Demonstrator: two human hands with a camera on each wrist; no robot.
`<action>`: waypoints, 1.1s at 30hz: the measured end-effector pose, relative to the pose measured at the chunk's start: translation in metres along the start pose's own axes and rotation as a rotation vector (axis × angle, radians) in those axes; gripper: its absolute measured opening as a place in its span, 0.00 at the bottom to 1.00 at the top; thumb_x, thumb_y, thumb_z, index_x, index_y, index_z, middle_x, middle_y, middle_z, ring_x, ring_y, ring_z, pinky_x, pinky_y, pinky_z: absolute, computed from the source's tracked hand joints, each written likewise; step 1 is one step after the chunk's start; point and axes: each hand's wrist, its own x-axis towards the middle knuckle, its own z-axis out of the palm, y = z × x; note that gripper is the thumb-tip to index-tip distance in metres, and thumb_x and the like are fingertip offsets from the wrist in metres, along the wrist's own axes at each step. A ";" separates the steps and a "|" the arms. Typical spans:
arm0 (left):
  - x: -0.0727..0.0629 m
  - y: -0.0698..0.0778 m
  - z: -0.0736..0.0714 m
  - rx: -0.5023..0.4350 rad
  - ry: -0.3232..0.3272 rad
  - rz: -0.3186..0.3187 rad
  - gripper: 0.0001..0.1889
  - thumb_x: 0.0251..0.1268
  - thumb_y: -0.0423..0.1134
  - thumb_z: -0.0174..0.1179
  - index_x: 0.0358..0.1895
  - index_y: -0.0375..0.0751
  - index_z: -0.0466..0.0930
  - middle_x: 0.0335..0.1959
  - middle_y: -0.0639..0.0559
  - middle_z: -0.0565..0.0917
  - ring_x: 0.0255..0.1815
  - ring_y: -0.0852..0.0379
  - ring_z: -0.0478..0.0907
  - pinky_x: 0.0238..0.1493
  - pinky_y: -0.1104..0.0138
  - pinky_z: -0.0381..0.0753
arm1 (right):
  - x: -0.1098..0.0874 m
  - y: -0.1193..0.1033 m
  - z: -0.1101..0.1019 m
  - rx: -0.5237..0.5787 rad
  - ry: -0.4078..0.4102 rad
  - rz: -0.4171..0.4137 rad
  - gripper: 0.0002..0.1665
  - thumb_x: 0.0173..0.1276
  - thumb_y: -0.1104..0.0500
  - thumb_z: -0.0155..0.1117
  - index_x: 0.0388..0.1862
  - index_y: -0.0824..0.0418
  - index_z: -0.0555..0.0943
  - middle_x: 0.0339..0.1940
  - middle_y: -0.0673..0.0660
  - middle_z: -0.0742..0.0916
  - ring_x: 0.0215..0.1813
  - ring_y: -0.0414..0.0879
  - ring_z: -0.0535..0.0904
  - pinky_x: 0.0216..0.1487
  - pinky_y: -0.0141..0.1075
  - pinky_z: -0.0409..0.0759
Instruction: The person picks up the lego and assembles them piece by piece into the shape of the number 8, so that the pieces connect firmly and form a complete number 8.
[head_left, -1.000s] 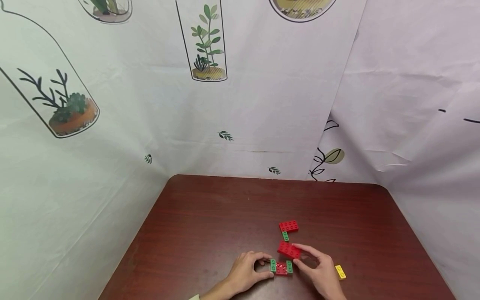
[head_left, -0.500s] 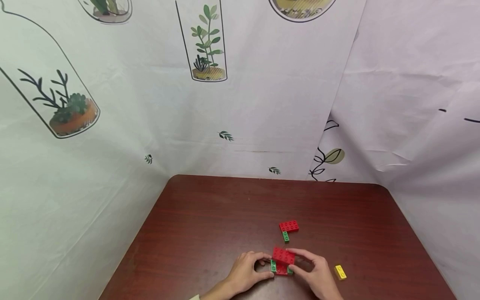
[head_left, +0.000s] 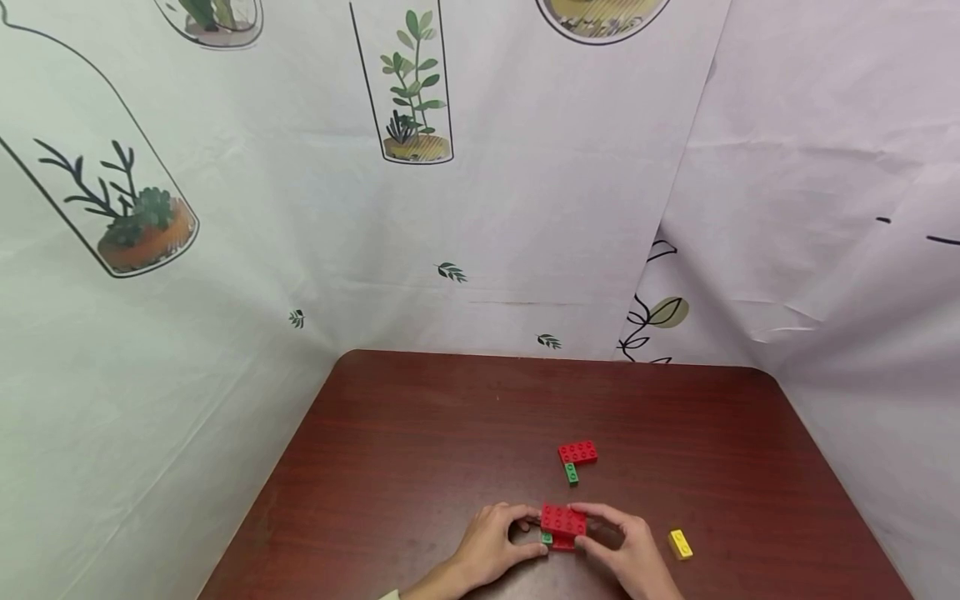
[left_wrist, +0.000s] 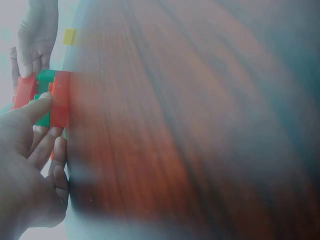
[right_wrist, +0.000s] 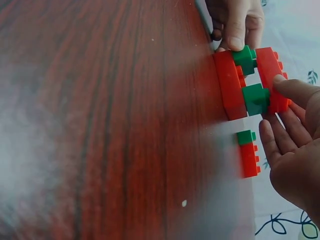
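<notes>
A stack of bricks is held near the table's (head_left: pixel 420 433) 6 o'clock edge. In it, the upper red brick (head_left: pixel 564 520) is set over the left green brick (head_left: pixel 547 538) and the right green brick (right_wrist: pixel 256 99), both carried on the lower red brick (head_left: pixel 564 545). The upper red brick is grasped between the thumb and fingers of the right hand (head_left: pixel 628 550), placed at about 4 o'clock of the stack. The left green brick is pinched by the thumb and fingers of the left hand (head_left: pixel 491 546), at about 9 o'clock. Whether the upper red brick is fully seated cannot be told. Toward 12 o'clock, a loose green brick (head_left: pixel 572 474) is seen touching a far red brick (head_left: pixel 577 452). At 3 o'clock, beyond the right hand, a yellow brick (head_left: pixel 681 544) is seen on the table
</notes>
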 end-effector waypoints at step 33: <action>0.000 0.000 0.001 0.021 0.026 0.026 0.18 0.60 0.55 0.79 0.52 0.58 0.91 0.38 0.72 0.85 0.38 0.74 0.75 0.42 0.68 0.74 | -0.001 0.005 -0.007 0.011 -0.084 -0.065 0.26 0.67 0.58 0.80 0.63 0.63 0.86 0.54 0.58 0.91 0.44 0.40 0.86 0.47 0.37 0.85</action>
